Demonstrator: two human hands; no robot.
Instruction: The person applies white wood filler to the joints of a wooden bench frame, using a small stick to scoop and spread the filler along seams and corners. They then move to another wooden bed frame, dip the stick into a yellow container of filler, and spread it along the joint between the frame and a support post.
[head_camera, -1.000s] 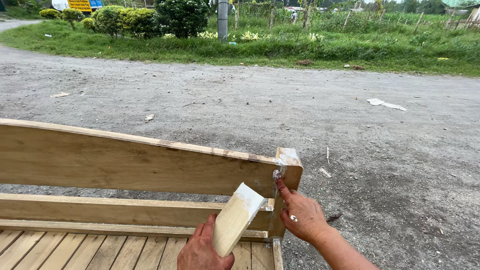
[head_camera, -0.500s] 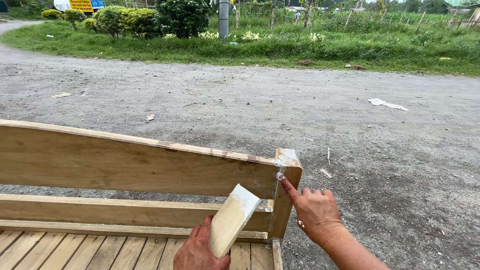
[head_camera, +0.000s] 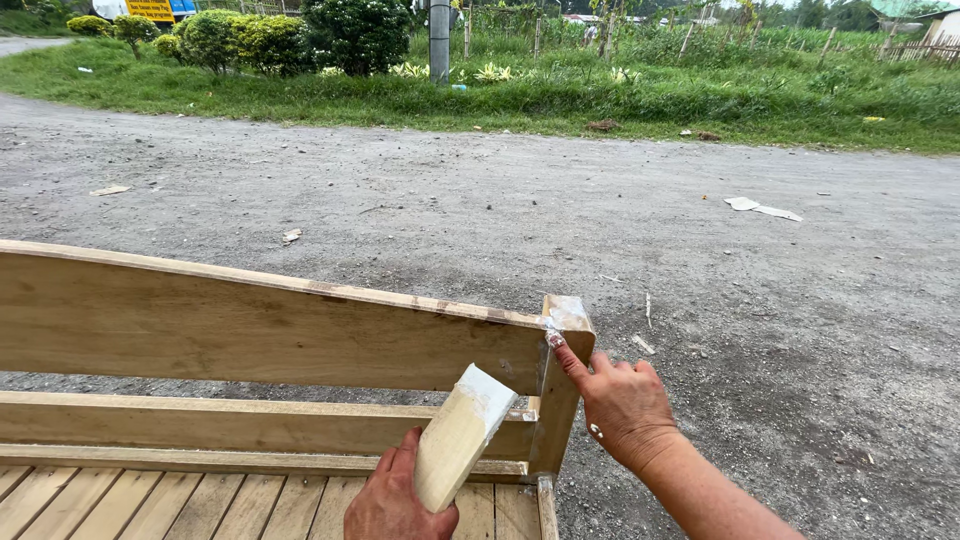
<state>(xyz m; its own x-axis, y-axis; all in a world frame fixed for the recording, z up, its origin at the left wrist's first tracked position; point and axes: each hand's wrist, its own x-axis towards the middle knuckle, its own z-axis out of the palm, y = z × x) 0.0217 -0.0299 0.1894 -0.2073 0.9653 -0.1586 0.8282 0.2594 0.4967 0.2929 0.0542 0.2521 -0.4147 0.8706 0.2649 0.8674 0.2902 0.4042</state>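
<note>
- Pale unpainted wooden slat bench (head_camera: 250, 340) fills your lower view, its backrest running to the upright corner post (head_camera: 562, 390).
- Grey gravel road (head_camera: 500, 200) lies beyond, white scraps (head_camera: 760, 208) well apart.
- Your right hand (head_camera: 622, 405), loosely curled, presses its forefinger against white filler (head_camera: 553, 330) on the post.
- Your left hand (head_camera: 395, 500) grips a small white-smeared wooden block (head_camera: 462, 432).

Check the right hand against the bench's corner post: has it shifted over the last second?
Yes. The right hand has slid slightly up the corner post; its index fingertip now presses the white filler near the post's top.
</note>
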